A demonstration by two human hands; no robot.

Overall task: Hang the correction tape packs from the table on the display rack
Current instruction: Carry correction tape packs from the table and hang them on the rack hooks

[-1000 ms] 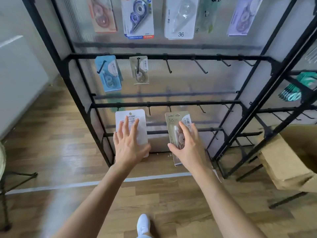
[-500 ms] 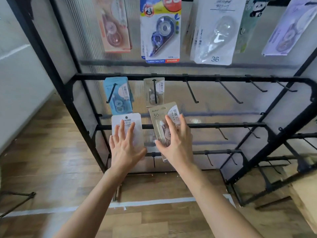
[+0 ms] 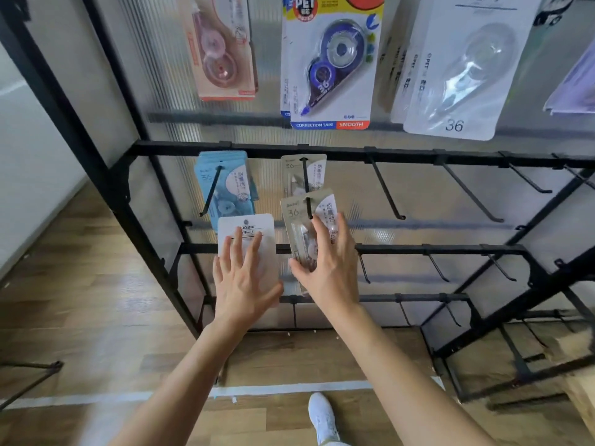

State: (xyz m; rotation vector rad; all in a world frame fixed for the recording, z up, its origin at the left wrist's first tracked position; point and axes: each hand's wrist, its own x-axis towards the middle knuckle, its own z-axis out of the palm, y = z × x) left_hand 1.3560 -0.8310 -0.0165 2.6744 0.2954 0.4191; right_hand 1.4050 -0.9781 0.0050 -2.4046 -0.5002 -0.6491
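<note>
The black display rack (image 3: pixel 402 154) stands in front of me. My right hand (image 3: pixel 328 268) grips a beige correction tape pack (image 3: pixel 296 217), thumb on its left edge and fingers across its front. The pack's top hole is at the tip of a middle-row hook, where another beige pack (image 3: pixel 317 170) hangs further back. My left hand (image 3: pixel 241 281) holds a white correction tape pack (image 3: pixel 246 225) just left of it, fingers spread over its front. That pack is below the hook with several blue packs (image 3: pixel 225 185) and on no hook.
Larger packs hang on the top row: a pink one (image 3: pixel 219 49), a blue PET one (image 3: pixel 331 66), a white one marked 36 (image 3: pixel 463 75). Bare hooks (image 3: pixel 386 188) run to the right. A cardboard box (image 3: pixel 576 381) sits at the lower right, my white shoe (image 3: pixel 322 416) below.
Both hands rose with their packs from the lower rail to the middle row. The beige pack moved up and left onto the hook tip. My head came closer to the rack.
</note>
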